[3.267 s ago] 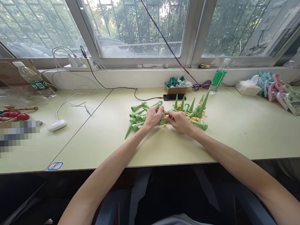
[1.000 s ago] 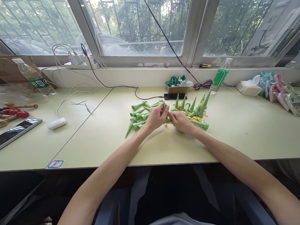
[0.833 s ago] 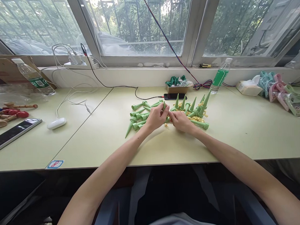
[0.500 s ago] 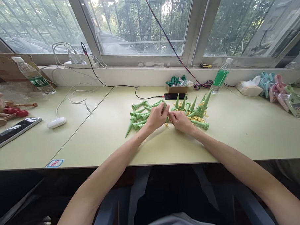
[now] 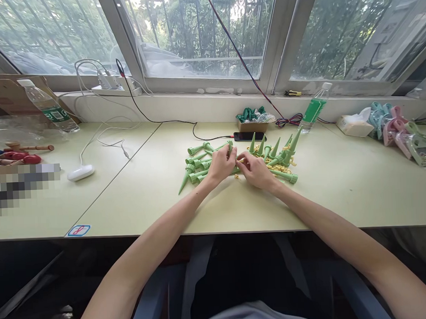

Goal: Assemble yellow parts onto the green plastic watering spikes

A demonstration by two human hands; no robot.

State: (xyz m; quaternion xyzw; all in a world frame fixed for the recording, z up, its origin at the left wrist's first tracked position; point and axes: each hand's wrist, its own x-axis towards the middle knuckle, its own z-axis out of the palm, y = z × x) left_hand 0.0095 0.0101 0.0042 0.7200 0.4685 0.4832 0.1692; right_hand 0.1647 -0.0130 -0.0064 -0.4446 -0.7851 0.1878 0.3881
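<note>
My left hand (image 5: 223, 163) is closed around a green plastic watering spike (image 5: 230, 147), whose ridged top shows above the fingers. My right hand (image 5: 256, 171) meets it from the right, thumb and fingertips pinched on a small yellow plastic piece (image 5: 240, 161), mostly hidden. Left of my hands lies a group of green hollow spikes (image 5: 195, 164). To the right, several pointed green spikes (image 5: 274, 148) stand or lean among loose yellow pieces (image 5: 279, 168). One stray yellow piece (image 5: 237, 177) rests on the table between my wrists.
Behind the spikes are a black phone (image 5: 249, 136) on a cable and a small box (image 5: 253, 126) of green wrapping. A water bottle (image 5: 315, 109), tissue pack (image 5: 354, 125) and bagged clips (image 5: 395, 125) stand right. Leftward are a white mouse-like device (image 5: 81, 173) and wooden toys (image 5: 22, 156).
The spike in my left hand now shows its ridged top instead of a pointed tip. My right fingers have lifted and spread slightly at the left hand. The other person's hand at far left is gone.
</note>
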